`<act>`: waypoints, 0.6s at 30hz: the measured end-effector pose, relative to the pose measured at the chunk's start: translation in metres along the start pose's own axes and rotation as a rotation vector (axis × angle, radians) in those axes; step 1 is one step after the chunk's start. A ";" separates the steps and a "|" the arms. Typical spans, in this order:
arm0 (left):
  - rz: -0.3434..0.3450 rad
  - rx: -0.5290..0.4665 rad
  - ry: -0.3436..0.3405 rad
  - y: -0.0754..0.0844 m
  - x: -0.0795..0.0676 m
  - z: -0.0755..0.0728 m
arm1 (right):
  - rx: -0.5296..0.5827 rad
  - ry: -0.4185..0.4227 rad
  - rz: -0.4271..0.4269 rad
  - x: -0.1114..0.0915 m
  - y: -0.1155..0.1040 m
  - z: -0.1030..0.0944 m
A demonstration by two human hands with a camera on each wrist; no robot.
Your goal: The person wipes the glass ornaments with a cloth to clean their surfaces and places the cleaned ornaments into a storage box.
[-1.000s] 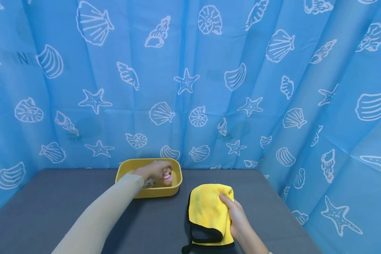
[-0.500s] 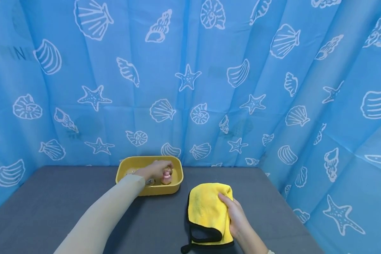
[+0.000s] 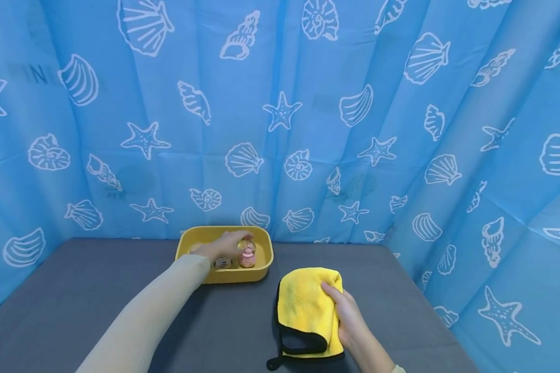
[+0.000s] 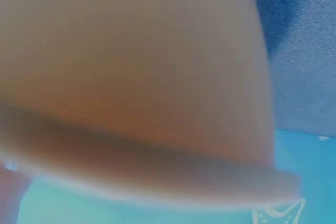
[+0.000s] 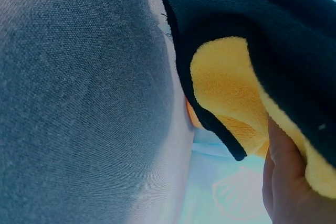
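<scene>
In the head view my left hand point(image 3: 227, 245) is inside a yellow basin point(image 3: 235, 276), its fingers reaching over a small snow globe point(image 3: 248, 255) with a pink base. The globe stands upright in the basin's right part, its clear dome showing below the fingers. A small round grey item point(image 3: 223, 263) lies beside it, partly under the hand. My right hand point(image 3: 350, 317) grips a folded yellow cloth point(image 3: 308, 300) with dark edging, thumb on top. Close up, the right wrist view shows the cloth's dark underside point(image 5: 294, 40). Blurred skin fills most of the left wrist view.
A dark grey table point(image 3: 121, 290) spreads under everything. Behind it and along the right hangs a blue curtain point(image 3: 270, 197) printed with white shells and starfish. The basin stands near the table's back edge, close to the curtain.
The snow globe has gone from tilted in the left fingers to upright in the basin, and those fingers have loosened around it. The right hand keeps its grip on the cloth.
</scene>
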State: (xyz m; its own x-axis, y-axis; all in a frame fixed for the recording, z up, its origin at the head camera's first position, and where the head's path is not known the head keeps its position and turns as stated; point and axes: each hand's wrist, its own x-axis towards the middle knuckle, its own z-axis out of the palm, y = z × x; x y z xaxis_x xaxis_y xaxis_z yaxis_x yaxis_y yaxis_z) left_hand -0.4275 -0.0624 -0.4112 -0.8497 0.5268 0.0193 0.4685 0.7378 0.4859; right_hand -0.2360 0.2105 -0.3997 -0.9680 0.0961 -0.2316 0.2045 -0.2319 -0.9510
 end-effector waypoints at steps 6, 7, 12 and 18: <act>-0.050 0.001 0.019 0.001 -0.003 -0.001 | 0.009 -0.010 0.002 -0.001 0.001 0.002; -0.050 -0.003 0.025 0.001 -0.004 0.000 | 0.009 -0.011 0.003 -0.001 0.001 0.002; -0.039 -0.011 0.040 0.000 -0.003 0.003 | 0.007 -0.007 0.003 0.000 0.002 0.002; -0.013 -0.061 0.065 -0.003 -0.008 -0.001 | -0.006 -0.053 0.019 0.004 -0.001 0.000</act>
State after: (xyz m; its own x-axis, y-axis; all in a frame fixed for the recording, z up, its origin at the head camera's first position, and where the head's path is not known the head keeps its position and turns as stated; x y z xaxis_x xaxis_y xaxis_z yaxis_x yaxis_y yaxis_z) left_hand -0.4220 -0.0690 -0.4118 -0.8703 0.4877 0.0687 0.4437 0.7158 0.5392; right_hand -0.2400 0.2108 -0.3993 -0.9703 0.0398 -0.2385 0.2237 -0.2271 -0.9478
